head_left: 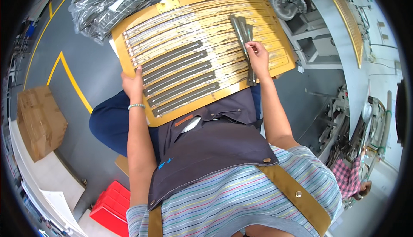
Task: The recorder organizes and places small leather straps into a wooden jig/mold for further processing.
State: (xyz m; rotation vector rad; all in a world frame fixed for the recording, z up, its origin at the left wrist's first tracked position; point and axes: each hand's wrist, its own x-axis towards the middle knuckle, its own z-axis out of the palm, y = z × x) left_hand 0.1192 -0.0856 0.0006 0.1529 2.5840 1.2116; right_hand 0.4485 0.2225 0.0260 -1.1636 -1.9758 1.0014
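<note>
A large yellow slotted board (124,39) lies tilted across my lap, its long parallel slots running left to right. Dark flat strips (180,78) fill several of the nearer slots on the left half; the farther ones hold none. My left hand (133,83) is at the board's left edge, thumb on top beside the strip ends, the other fingers partly hidden. On the right half lies a loose bunch of dark strips (239,32), set crosswise over the slots. My right hand (258,59) is over this bunch, thumb and fingertips pinched on a strip.
Clear plastic bags of dark parts (112,7) lie beyond the board. A cardboard box (41,121) and a red bin (112,207) stand at left. To the right are a metal frame (318,52), a silver flexible duct (288,0) and a person in a checked shirt (346,176).
</note>
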